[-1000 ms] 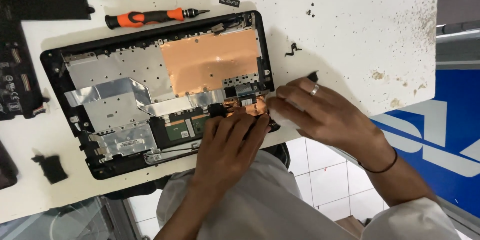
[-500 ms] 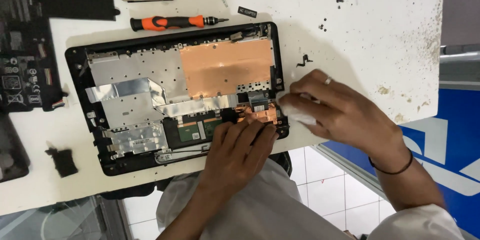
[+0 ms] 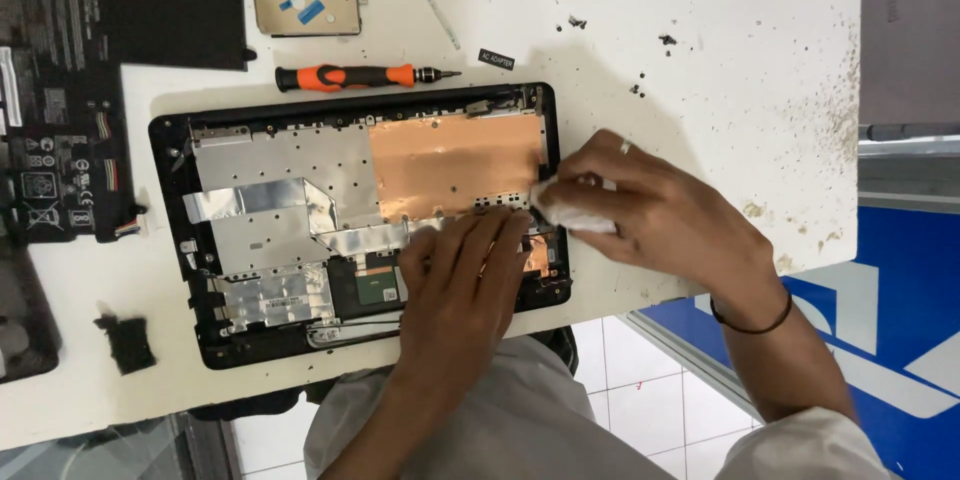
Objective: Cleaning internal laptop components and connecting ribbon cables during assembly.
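Copper foil and silver shielding line the open laptop shell [image 3: 250, 340], which lies on the white table [image 3: 700, 50]. I see my left hand [image 3: 455, 285] pressing flat on the shell's lower right area, fingers spread and gripping nothing. My right hand [image 3: 650, 215] pinches a white wipe [image 3: 570, 210] at the shell's right edge. Hard rubbing could, I judge, tear the foil or snag the small board under my fingers. The loose screws [image 3: 640, 65] could scatter. Against the earlier frames, the view has shifted and the shell sits further right; the screwdriver [image 3: 350, 76] lies as before.
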